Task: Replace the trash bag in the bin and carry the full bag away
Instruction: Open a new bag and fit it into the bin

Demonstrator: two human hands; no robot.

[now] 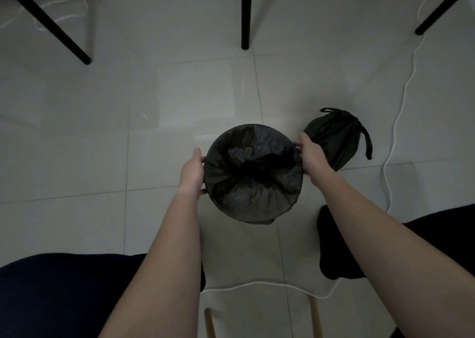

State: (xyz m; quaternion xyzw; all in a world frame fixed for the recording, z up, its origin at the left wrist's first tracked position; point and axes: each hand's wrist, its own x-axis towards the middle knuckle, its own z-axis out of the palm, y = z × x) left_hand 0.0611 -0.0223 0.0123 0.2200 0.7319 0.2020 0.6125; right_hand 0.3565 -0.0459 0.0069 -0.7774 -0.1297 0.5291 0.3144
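Seen from above, in dim light, on a pale tiled floor (167,101). Landmark: the round bin (267,215), standing near the middle of the view.

Far to the upper left of the bin, a slanting black furniture leg (48,23), with a thin white cord (64,16) lying behind it. Below and left of the bin, a dark-clothed knee (64,294).

At the bin's left rim, the left hand (191,174): palm against the side, thumb up along the edge, fingers curled down around the rim and mostly hidden, apparently clamped on the rim and the plastic folded over it.

Inside the bin, a fresh black bag (253,173), stretched over the whole rim and sagging in crumpled folds toward a dark centre.

Straight above the bin, well apart, an upright black leg (245,13).

At the bin's right rim, the right hand (312,159): fingertips pinched together on the edge of the bag, thumb on the near side.

Just to the right of the bin, partly behind the right hand, the full bag (336,137), lying on the floor, its neck drawn shut and its drawstring loops hanging loose.

Below and right of the bin, a dark sock (334,247) and a second dark knee.

Farther right of the bin, a white cable (397,121) winding down the floor and curving across below the bin.

Far upper right, another slanting black leg (444,7).
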